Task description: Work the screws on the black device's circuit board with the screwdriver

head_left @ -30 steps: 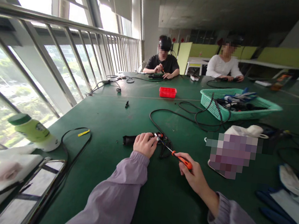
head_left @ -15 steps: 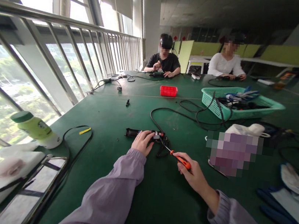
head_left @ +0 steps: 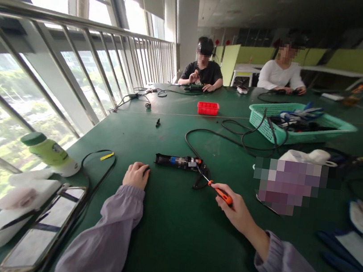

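An opened corded power tool (head_left: 181, 162) lies on the green table, its motor and wiring exposed. My right hand (head_left: 234, 208) is wrapped round an orange-and-black screwdriver (head_left: 223, 196), whose tip reaches the right end of the tool, among the wires. To the left of the tool and apart from it, my left hand (head_left: 136, 175) rests low over the table with its fingers curled. A small black part (head_left: 146, 170) shows at its fingertips; its exact kind is too small to make out.
A red tray (head_left: 208, 108) and a green basket (head_left: 270, 129) of parts stand further back, near a black cable (head_left: 209, 133). On the left are a bottle (head_left: 50, 153) and a phone (head_left: 43, 229); gloves (head_left: 354, 250) lie right. Two people (head_left: 202, 73) sit across the table.
My left hand has come off the tool and moved left, with a small black part now at its fingers. The screwdriver stays at the tool. The view has shifted slightly.
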The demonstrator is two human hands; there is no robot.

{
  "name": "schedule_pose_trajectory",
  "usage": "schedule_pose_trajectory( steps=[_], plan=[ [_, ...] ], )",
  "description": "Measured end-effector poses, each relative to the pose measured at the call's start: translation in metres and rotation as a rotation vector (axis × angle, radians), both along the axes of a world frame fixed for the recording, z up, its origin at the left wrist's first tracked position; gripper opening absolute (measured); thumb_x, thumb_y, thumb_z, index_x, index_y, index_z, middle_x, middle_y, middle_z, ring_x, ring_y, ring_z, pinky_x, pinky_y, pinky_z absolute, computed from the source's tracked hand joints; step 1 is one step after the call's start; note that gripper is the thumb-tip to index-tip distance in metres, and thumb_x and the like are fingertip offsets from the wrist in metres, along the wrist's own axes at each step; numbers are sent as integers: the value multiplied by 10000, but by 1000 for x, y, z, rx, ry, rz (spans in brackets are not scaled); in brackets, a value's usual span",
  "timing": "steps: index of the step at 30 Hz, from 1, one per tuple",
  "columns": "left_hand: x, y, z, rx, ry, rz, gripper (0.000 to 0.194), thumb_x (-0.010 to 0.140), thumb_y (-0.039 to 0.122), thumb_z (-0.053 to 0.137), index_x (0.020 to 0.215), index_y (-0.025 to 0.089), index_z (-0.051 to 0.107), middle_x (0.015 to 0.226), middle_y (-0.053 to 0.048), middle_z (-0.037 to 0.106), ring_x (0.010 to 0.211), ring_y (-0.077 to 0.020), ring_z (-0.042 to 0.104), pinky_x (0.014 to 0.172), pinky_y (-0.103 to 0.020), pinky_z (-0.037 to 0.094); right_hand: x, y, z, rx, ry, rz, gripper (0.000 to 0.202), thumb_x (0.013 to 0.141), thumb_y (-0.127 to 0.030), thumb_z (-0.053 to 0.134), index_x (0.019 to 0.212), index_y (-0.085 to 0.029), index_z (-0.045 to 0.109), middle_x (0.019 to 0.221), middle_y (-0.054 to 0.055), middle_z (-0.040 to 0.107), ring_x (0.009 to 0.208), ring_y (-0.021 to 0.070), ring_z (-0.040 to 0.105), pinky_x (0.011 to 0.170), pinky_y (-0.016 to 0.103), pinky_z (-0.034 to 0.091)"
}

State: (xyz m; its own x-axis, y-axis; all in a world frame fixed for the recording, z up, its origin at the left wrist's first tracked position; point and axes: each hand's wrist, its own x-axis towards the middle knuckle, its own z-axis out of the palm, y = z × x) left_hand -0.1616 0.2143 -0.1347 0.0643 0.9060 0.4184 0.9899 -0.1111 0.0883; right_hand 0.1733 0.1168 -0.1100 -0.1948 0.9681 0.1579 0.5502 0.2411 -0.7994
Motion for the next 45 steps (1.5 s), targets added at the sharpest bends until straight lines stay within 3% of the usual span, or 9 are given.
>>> schedule_pose_trajectory(
  steps=[5,12,19,25,31,34,38,42,45],
  plan=[
    [-8,7,7,-62,22,-63,344,884,228,335,971,225,667,981,-51,612,918,-180,548,833,-267,467,-1,1,2,5,-42,0,362,873,-431,402,1144,-214,502,659,-34,480,524,107,406,562,248,341],
    [-16,12,31,-296,217,-134,335,906,259,312,994,227,634,1034,-53,596,984,-176,550,759,-257,460,-1,1,1,24,-62,6,375,871,-441,398,1149,-214,507,787,1,588,609,126,494,638,265,376],
    [-24,7,26,-229,264,-212,395,872,122,280,1104,210,588,1146,-69,577,1038,-180,521,870,-272,422,0,1,2,52,-90,-3,364,876,-431,395,1143,-214,512,752,-9,599,545,116,474,589,257,385],
    [-19,8,29,-207,382,-229,409,841,45,289,1055,211,597,1068,-67,594,986,-172,538,785,-260,442,-2,3,1,143,7,-58,281,861,-381,454,1085,-235,542,1073,40,615,921,183,586,820,305,422],
    [-20,10,28,-94,364,-268,350,902,141,267,919,177,615,923,-82,613,878,-181,552,726,-276,442,0,6,-3,170,86,-104,253,856,-358,465,1047,-226,564,1041,42,616,928,179,586,834,309,426],
    [-2,8,31,15,166,-308,294,919,261,322,892,190,606,873,-56,621,829,-164,560,752,-265,449,0,12,-3,198,138,-124,238,844,-350,472,991,-210,596,965,43,617,849,170,594,783,300,442],
    [58,7,35,113,-167,-424,205,890,322,424,894,223,604,851,-11,627,799,-126,565,735,-223,458,-1,32,3,231,244,-190,239,828,-358,462,850,-184,625,847,41,634,668,141,586,642,273,459],
    [118,10,24,135,-247,-511,182,873,302,467,858,218,627,894,-23,643,832,-133,570,785,-255,451,-2,56,9,250,353,-308,314,829,-364,422,690,-168,625,527,-3,550,473,113,493,504,249,401],
    [137,14,11,161,-253,-451,187,872,295,475,864,224,648,907,-35,655,864,-153,570,787,-286,446,-1,65,5,259,434,-414,343,826,-345,399,641,-160,620,441,-18,494,424,108,454,481,250,375]
  ],
)
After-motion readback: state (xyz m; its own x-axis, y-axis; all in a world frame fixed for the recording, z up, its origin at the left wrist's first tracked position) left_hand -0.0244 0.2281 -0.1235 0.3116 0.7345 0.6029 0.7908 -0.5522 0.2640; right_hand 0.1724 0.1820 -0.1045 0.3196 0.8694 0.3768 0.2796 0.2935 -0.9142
